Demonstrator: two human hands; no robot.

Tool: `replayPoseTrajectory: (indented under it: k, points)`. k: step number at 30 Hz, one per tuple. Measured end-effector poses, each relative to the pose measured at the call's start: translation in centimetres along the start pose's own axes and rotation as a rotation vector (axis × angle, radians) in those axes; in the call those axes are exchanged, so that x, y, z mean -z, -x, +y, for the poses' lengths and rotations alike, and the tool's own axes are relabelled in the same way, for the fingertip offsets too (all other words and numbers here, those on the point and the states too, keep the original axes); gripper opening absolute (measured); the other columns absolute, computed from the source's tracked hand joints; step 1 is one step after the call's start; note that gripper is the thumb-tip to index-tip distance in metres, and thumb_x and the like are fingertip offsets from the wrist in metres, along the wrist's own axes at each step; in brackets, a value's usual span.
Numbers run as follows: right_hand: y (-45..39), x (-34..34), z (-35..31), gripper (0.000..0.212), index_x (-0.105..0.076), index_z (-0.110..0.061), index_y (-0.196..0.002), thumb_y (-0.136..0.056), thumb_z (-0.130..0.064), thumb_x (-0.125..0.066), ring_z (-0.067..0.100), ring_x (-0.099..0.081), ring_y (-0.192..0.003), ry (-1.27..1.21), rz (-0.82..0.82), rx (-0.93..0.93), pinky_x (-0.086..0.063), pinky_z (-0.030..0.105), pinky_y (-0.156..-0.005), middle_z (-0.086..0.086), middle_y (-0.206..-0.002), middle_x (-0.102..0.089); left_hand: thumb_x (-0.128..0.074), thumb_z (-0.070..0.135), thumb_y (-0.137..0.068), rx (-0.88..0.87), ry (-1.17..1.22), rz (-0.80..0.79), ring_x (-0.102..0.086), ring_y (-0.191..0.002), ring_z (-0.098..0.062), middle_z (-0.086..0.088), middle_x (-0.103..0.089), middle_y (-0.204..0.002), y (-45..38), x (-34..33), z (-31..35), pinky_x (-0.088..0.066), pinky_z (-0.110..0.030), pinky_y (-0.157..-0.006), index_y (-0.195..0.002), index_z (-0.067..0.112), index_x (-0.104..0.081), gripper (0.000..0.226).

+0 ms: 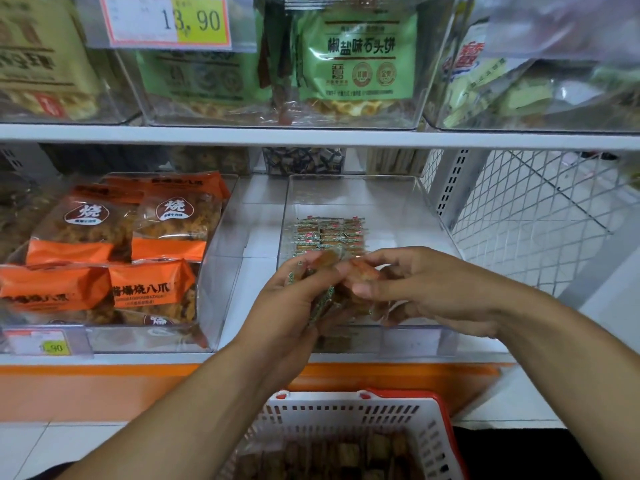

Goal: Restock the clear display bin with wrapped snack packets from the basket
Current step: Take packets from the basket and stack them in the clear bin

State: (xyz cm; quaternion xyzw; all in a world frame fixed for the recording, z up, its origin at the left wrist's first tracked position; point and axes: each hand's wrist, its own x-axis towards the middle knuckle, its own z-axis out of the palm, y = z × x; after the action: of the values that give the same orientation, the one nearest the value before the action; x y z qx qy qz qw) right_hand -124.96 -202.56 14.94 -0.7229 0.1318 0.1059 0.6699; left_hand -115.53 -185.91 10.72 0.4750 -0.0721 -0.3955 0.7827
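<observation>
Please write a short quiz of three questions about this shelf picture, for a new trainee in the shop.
1. True or false: the clear plastic display bin is already full to the top.
2. Which hands hold the handful of small wrapped snack packets? A) left hand only B) right hand only C) both
3. Fill in: the white plastic basket with red rim stands ____ the shelf.

Key
1. False; only a small block of packets lies in it.
2. C; left hand and right hand each have a grip on them.
3. Below.

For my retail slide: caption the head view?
Both hands hold wrapped snack packets above the clear bin.
</observation>
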Motion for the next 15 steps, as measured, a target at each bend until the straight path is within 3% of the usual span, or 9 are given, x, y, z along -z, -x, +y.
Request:
replayPoseTrajectory:
  k: [4,7,9,12,15]
  points:
    - [0.1,0.5,0.1,0.055,-0.072,-0.018,-0.114,-0.061,-0.008,-0.083,0.022,-0.070,-0.090,-0.084,0.211,0.112,-0.060,0.026,-0.073,0.008,-0.109,-0.073,-0.085,0.013,-0.070,0.017,0.080,0.028,-0.076,-0.097,-0.029,-0.019,-0.075,-0.112,0.0,-0.1,0.3,-0.063,-0.038,-0.074,-0.111,0.003,-0.071,0.045]
    - [-0.5,0.4,0.5,0.051,-0.074,-0.023,-0.100,-0.061,0.008,-0.086,0.014,-0.072,-0.093,-0.037,0.462,0.346,-0.059,0.022,-0.081,0.005,-0.100,-0.077,-0.088,0.015,-0.064,0.051,0.123,0.032,-0.077,-0.093,-0.025,-0.013,-0.078,-0.107,0.0,-0.1,0.5,-0.063,-0.035,-0.072,-0.106,0.008,-0.076,0.044]
    - [-0.9,-0.4,0.8,0.051,-0.074,-0.025,-0.094,-0.064,0.015,-0.084,0.011,-0.072,-0.092,0.058,0.567,0.468,-0.057,0.020,-0.078,0.001,-0.095,-0.077,-0.089,0.020,-0.059,0.085,0.132,-0.023,-0.078,-0.091,-0.022,-0.011,-0.079,-0.104,0.1,-0.3,0.5,-0.063,-0.033,-0.071,-0.096,0.013,-0.082,0.038]
    - [-1.0,-2.2,1.6,0.050,-0.075,-0.033,-0.090,-0.069,0.011,-0.084,0.005,-0.072,-0.089,0.128,0.638,0.580,-0.056,0.016,-0.072,-0.009,-0.097,-0.076,-0.089,0.023,-0.057,0.113,0.174,-0.080,-0.077,-0.093,-0.022,-0.014,-0.078,-0.106,0.2,-0.7,0.2,-0.062,-0.032,-0.070,-0.092,0.015,-0.083,0.037]
    - [-1.2,-3.8,2.2,0.045,-0.074,-0.043,-0.095,-0.076,-0.003,-0.084,0.002,-0.068,-0.100,0.208,0.736,0.591,-0.057,0.021,-0.081,-0.015,-0.103,-0.072,-0.086,0.022,-0.061,0.086,0.186,-0.098,-0.076,-0.099,-0.023,-0.016,-0.076,-0.112,0.2,-0.8,0.1,-0.063,-0.031,-0.072,-0.096,0.015,-0.082,0.035]
